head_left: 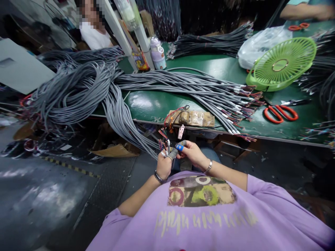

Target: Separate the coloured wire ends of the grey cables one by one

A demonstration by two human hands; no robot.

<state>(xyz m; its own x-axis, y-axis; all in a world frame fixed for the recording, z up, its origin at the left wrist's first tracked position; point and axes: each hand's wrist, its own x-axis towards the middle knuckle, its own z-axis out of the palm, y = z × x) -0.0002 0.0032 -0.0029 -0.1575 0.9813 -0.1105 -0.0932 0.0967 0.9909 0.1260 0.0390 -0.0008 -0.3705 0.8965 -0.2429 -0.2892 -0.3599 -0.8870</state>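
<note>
My left hand (164,164) is closed around the ends of several grey cables (131,123), which hang off the bench edge and run up to a large coil. Thin coloured wires fan out from the stripped cable ends (162,141) above its fingers. My right hand (192,152) is pinched close beside the left, with thumb and finger coverings, one of them blue. Whatever sits between the right fingertips is too small to make out. Just beyond the hands, a wooden block (200,118) with red and black leads lies at the bench edge.
On the green bench (146,101) lie a grey cable bundle (183,83), orange-handled scissors (280,113), a green fan (282,64), a plastic bag (258,47) and a bottle (157,54). A coiled cable heap (75,90) is at left. Other people (94,33) are across the bench.
</note>
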